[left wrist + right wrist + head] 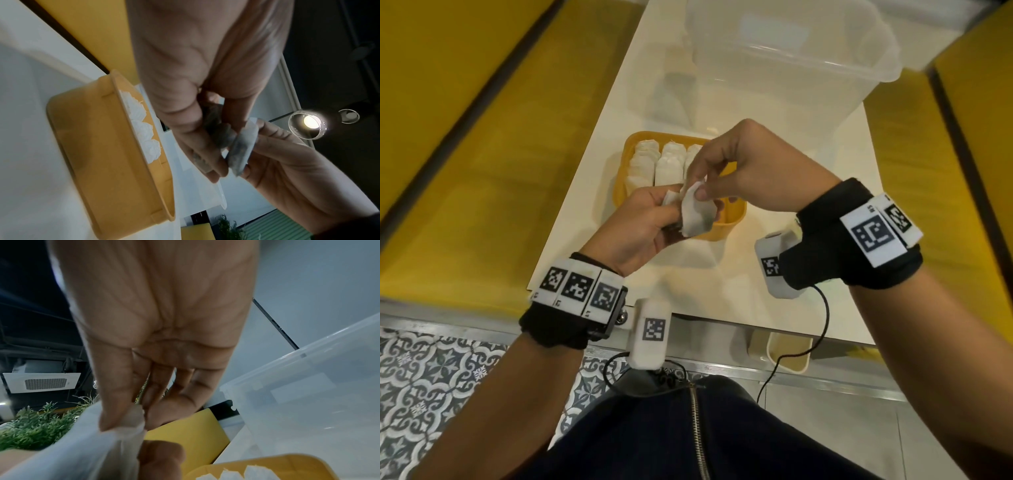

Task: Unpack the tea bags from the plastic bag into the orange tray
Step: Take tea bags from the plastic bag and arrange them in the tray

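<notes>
The orange tray (pixel 726 224) sits mid-table with rows of white tea bags (pixel 669 164) packed in its left part. Just above the tray's near edge, my left hand (pixel 674 209) grips a small bunch of tea bags (pixel 223 134) in its curled fingers. My right hand (pixel 698 188) pinches one tea bag (pixel 697 214) between thumb and fingers, right against the left hand's bunch. The right wrist view shows that pinched bag (pixel 92 443) close up, over the tray (pixel 287 462). A translucent plastic bag (pixel 674 99) seems to stand behind the tray.
A large clear plastic bin (pixel 791 51) stands at the back of the white table (pixel 774 274). Yellow benches (pixel 465 137) flank the table on both sides. A small cream container (pixel 787 353) hangs below the table's near edge.
</notes>
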`<state>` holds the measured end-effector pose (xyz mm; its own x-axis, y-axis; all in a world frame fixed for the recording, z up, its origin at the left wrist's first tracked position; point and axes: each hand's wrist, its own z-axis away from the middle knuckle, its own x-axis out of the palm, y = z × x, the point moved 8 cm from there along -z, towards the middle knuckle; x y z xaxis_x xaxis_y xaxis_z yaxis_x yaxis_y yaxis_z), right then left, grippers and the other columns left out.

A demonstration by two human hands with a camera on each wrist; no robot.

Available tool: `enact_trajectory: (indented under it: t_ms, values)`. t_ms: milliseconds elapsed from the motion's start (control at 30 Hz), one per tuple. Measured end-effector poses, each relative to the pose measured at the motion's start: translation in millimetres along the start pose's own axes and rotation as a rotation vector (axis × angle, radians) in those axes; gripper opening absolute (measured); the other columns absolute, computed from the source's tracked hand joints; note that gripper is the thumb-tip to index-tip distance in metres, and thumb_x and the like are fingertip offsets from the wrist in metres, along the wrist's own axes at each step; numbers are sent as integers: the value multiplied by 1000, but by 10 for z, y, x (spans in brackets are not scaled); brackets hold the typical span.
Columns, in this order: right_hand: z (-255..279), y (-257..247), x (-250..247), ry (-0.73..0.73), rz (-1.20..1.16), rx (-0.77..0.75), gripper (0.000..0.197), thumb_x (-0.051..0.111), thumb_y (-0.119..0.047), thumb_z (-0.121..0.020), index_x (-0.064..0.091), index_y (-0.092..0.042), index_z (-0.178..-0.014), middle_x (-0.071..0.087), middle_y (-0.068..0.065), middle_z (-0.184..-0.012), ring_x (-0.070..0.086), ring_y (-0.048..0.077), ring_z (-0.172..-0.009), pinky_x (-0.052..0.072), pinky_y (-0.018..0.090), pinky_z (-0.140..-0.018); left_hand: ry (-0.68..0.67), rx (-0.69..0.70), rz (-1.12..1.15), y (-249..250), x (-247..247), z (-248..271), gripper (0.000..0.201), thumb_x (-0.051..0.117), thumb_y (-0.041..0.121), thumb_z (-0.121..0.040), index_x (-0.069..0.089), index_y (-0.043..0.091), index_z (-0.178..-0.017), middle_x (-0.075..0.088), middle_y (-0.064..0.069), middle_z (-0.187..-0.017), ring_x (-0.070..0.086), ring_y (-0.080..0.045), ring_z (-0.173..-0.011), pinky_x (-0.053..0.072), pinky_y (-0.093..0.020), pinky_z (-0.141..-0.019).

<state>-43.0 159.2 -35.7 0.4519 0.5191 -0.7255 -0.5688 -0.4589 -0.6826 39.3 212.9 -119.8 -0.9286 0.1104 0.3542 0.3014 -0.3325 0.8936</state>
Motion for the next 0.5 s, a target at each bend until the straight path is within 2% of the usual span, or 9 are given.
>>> enact_trajectory:
  t_ms: [67, 133, 233, 333, 367, 433, 500]
  values:
    - [-19, 15, -67, 64, 11, 1, 7, 73, -6, -79, 76, -7, -86, 66, -1, -69, 58, 12, -58, 49, 20, -54, -38, 12, 76, 14, 35, 13, 31, 41, 5, -98, 55, -1, -125, 64, -22, -119, 64, -29, -110, 56, -29, -87]
    - [-29, 14, -138, 118, 1, -12, 8, 73, -4, -78, 74, -8, -84, 62, -4, -69, 52, 6, -58, 43, 13, -52, -50, 17, 144, 26, 26, 20, 34, 37, 11, -101, 52, 0, -129, 64, -19, -119, 65, -27, -108, 56, -27, -84]
    - [-46, 79, -277, 181, -19, 9, 19, 73, -2, -79, 71, -11, -96, 61, 2, -77, 51, 6, -65, 42, 9, -53, 66, 56, 176, 82, -151, 6, 31, 38, 15, -101, 56, 3, -124, 65, -15, -120, 66, -26, -105, 58, -25, -78]
    - [-104, 197, -434, 260, 189, 64, 23, 69, -6, -83, 71, -13, -105, 63, 2, -86, 53, 6, -71, 43, 7, -59, 227, 127, 131, 151, -438, -4, 29, 40, 13, -101, 61, 2, -118, 66, -15, -116, 67, -27, -104, 57, -24, -73]
    - [-134, 238, -469, 275, 277, 84, 20, 68, -8, -85, 72, -13, -104, 64, 2, -89, 54, 8, -75, 42, 7, -64, 296, 140, 113, 165, -549, 2, 27, 41, 13, -101, 62, 3, -116, 68, -14, -112, 68, -26, -102, 56, -24, -73]
    - [-214, 342, -486, 269, 381, 144, 16, 65, -10, -87, 73, -13, -101, 65, 1, -92, 57, 14, -84, 46, 19, -74, 434, 159, 107, 184, -760, 31, 22, 45, 11, -100, 64, 5, -109, 69, -12, -105, 69, -23, -96, 55, -23, -73]
    - [-316, 446, -415, 207, 421, 195, 14, 65, -9, -86, 73, -14, -97, 65, 3, -92, 60, 19, -88, 51, 27, -78, 531, 183, 141, 197, -925, 64, 17, 48, 6, -97, 64, 6, -103, 68, -11, -99, 68, -22, -92, 55, -22, -73]
